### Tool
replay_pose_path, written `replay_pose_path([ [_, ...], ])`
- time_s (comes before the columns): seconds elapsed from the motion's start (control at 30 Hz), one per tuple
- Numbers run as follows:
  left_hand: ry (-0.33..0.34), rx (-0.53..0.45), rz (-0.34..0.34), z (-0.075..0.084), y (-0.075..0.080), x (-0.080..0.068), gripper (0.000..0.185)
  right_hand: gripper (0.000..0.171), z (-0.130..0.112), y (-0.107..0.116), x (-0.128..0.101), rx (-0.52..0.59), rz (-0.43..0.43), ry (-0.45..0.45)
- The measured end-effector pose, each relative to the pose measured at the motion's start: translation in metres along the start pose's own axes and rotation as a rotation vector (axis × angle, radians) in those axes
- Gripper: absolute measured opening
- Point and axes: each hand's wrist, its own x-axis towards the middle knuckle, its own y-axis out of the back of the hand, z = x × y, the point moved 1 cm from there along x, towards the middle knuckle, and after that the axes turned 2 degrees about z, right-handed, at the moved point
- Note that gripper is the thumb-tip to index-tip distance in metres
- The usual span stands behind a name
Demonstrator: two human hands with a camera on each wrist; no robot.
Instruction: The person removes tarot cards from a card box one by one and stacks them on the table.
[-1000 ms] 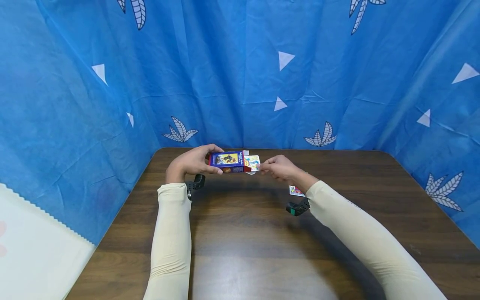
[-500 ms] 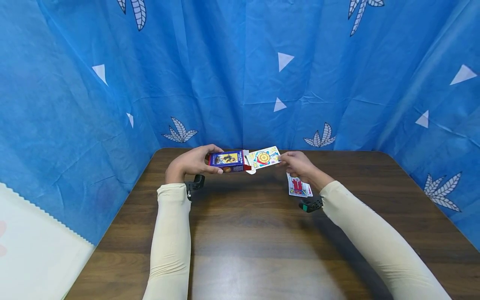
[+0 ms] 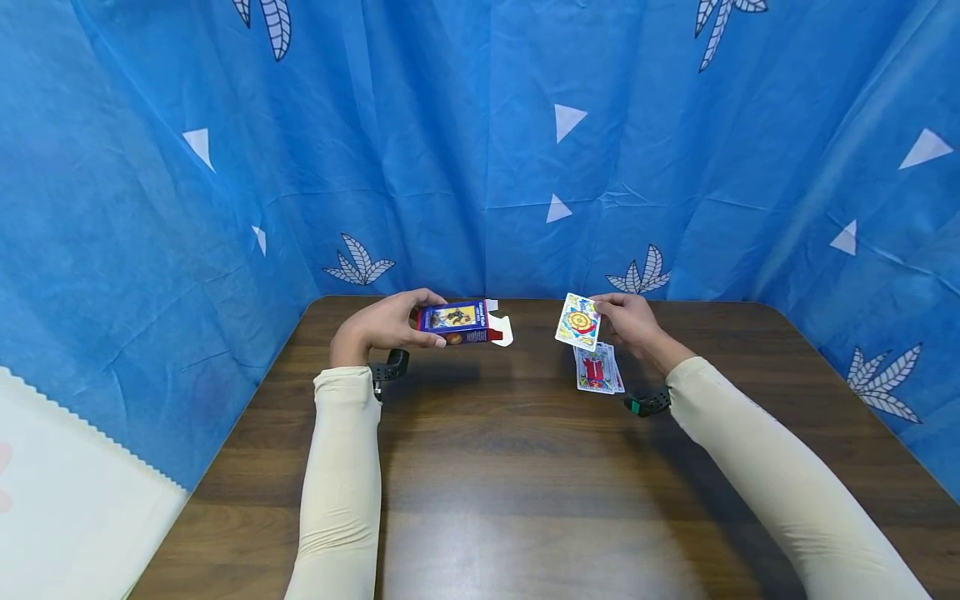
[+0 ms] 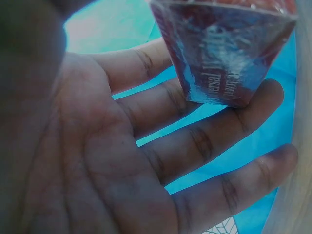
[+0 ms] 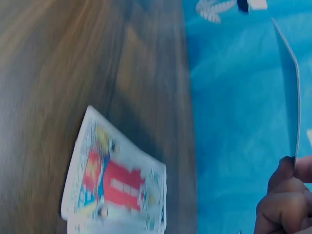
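My left hand (image 3: 388,321) holds a blue and red card box (image 3: 453,323) on its side over the far part of the table, thumb on the near side and fingers behind. The box's open end, with white flaps (image 3: 501,327) spread, faces right. In the left wrist view the box's end (image 4: 222,58) sits against the fingers. My right hand (image 3: 633,321) pinches a picture card (image 3: 579,322) with a yellow wheel by its edge. Below that card lies a loose pile of cards (image 3: 596,371), a red figure on top; the right wrist view shows this pile (image 5: 119,180) blurred.
The brown wooden table (image 3: 480,467) ends at a blue curtain (image 3: 450,150) with white leaves and triangles. A white cloth (image 3: 67,492) hangs at the left. Black wrist cameras, such as the right one (image 3: 648,402), jut below each wrist.
My right hand has drawn the wheel card out of the box and carried it right, above the card pile. The left hand and box have stayed in place.
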Motion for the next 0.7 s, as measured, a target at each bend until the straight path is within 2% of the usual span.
replay_pose_path([
  [0.27, 0.016, -0.006, 0.001, -0.002, -0.003, 0.0, 0.072, 0.039, 0.03, 0.016, 0.015, -0.235, 0.039, 0.006],
  [0.43, 0.024, -0.005, -0.002, -0.001, -0.004, 0.001, 0.073, 0.038, 0.05, 0.016, 0.02, -0.289, 0.029, -0.024],
  [0.7, 0.02, -0.006, 0.002, -0.003, -0.003, 0.004, 0.073, 0.034, 0.062, 0.009, 0.025, -0.342, 0.004, 0.027],
])
